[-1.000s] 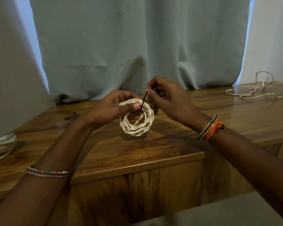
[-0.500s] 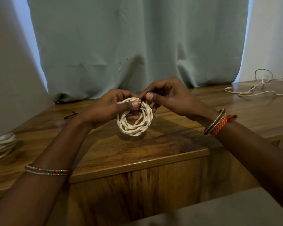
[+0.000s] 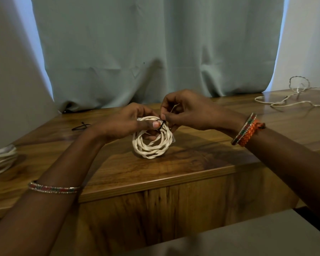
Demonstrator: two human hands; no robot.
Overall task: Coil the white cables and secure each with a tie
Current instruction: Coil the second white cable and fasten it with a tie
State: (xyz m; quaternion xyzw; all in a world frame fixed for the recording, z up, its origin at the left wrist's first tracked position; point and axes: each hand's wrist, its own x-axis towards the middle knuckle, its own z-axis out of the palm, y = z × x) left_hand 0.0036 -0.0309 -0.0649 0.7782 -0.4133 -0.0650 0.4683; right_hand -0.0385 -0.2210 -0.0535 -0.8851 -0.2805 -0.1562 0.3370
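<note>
A small coil of twisted white cable (image 3: pixel 151 145) stands on edge above the wooden table (image 3: pixel 192 163). My left hand (image 3: pixel 126 124) grips the coil's top, thumb pressed on its upper strands. A thin black tie (image 3: pixel 162 124) wraps the coil just right of that thumb. My right hand (image 3: pixel 188 109) pinches the tie at the coil's top; most of the tie is hidden by the fingers. An uncoiled white cable (image 3: pixel 288 100) lies loose at the far right of the table.
A coiled white cable (image 3: pixel 0 159) lies at the table's left edge. A spare black tie (image 3: pixel 80 126) rests on the table left of my hands. A grey-green curtain (image 3: pixel 155 52) hangs right behind the table. The table's front edge is close below the coil.
The tie's free end stood up above the coil; my right hand has bent it down and now pinches it tight against the coil's top. The coil stays in my left hand.
</note>
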